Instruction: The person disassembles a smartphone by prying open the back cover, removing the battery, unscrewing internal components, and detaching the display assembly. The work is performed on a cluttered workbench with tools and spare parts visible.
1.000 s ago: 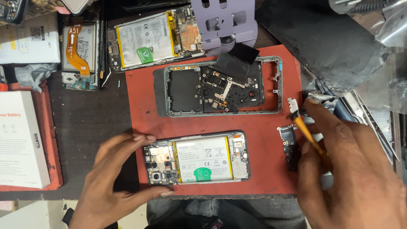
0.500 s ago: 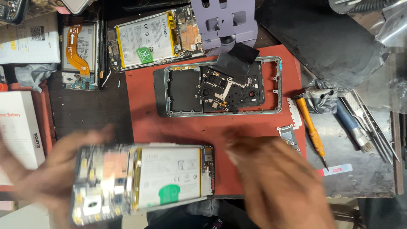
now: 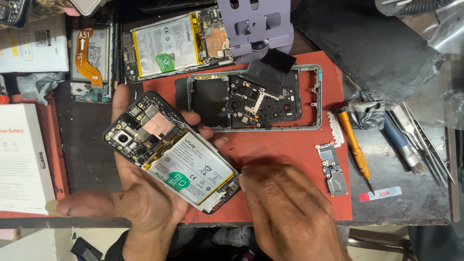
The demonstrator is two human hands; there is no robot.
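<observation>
Cradling an opened phone (image 3: 171,157) in the left hand (image 3: 130,193), fingers curled beneath it, a person is tilting it above the red mat (image 3: 290,145). The right hand (image 3: 285,212), fingers pressed together, is touching its corner at four o'clock, apparently probing the lower board. A stripped frame (image 3: 253,99) is lying at one o'clock.

Phone repair workbench: opened phones (image 3: 166,46), red mat (image 3: 285,145), screwdriver (image 3: 354,142), tweezers (image 3: 427,145).
</observation>
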